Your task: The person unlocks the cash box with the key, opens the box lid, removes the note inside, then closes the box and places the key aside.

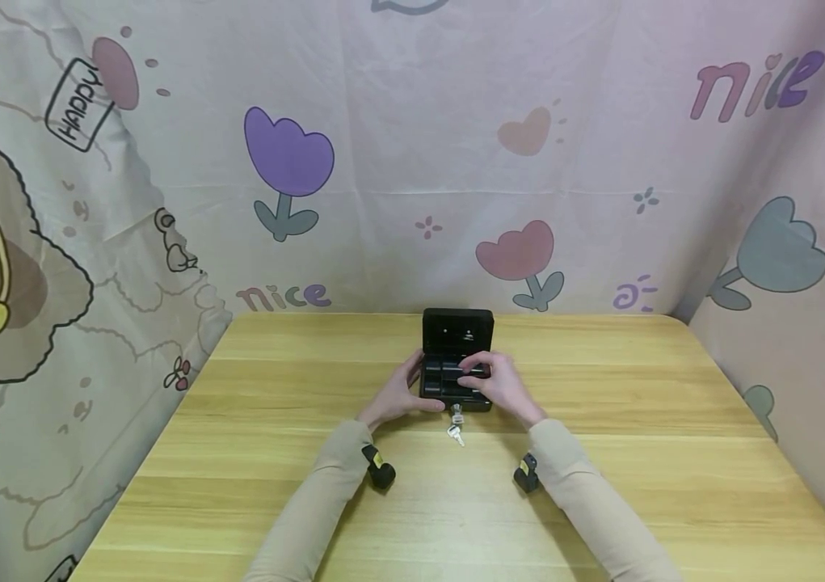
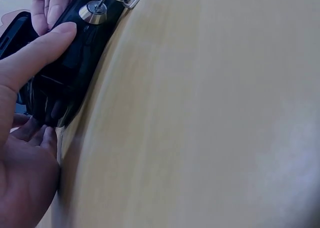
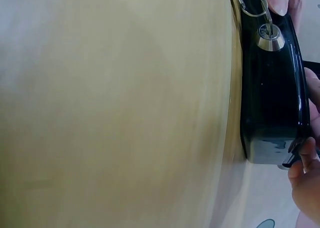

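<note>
A small black cash box (image 1: 457, 320) stands on the table with its lid raised. Inside it is a black tray (image 1: 432, 386) divided into compartments. My left hand (image 1: 396, 396) grips the box's left end, its thumb (image 2: 57, 41) on the front edge and the other fingers along the side. My right hand (image 1: 502, 385) reaches in from the right; its thumb and forefinger seem to pinch a dark raised part of the tray, though the contact is hard to see. A key sits in the front lock (image 3: 270, 37), and a ring with another key (image 1: 456, 436) hangs from it.
The box is on a light wooden table (image 1: 296, 364). A printed cloth (image 1: 397, 162) hangs behind the table and along its sides. Small black wrist cameras are strapped to both sleeves, the left camera (image 1: 381, 473) and the right camera (image 1: 526, 474).
</note>
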The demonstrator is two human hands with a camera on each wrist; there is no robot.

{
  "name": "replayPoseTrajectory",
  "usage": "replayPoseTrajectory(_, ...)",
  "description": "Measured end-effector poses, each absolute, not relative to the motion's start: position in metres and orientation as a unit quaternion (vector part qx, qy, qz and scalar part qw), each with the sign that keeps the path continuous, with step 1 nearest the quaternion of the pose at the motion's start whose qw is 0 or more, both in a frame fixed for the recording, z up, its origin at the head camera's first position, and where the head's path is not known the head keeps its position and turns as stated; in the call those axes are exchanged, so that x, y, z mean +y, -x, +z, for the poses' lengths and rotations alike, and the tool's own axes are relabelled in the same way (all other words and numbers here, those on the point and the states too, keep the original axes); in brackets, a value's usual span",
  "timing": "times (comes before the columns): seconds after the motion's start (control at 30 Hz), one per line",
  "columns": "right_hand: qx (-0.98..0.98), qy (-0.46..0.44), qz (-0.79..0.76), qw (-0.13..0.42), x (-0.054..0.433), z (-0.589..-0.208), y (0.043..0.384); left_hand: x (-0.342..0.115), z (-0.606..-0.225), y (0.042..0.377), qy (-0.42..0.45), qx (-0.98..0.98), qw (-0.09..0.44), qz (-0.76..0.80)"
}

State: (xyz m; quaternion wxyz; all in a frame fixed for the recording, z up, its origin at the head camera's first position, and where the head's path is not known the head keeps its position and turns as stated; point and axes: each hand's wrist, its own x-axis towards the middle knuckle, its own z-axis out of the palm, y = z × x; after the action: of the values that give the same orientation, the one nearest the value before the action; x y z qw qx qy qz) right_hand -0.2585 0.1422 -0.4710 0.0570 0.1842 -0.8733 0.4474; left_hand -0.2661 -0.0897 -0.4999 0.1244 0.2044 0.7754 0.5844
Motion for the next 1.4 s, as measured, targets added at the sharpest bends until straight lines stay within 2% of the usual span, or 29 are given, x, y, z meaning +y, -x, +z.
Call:
replayPoseTrajectory(0.27, -0.885, -0.209, 0.411, 0.068, 0.137, -0.470, 0.257, -0.089, -0.498, 0.266, -0.214, 0.775, 0.121, 0.583)
replayPoseTrajectory(0.63, -0.900, -0.200, 0.384, 0.053, 0.134, -0.470, 0.261, -0.090, -0.498, 0.266, -0.210, 0.775, 0.120, 0.584)
replayPoseTrajectory(1.4, -0.900, -0.200, 0.380, 0.070, 0.130, -0.471, 0.258, -0.090, -0.497, 0.263, -0.202, 0.782, 0.124, 0.577)
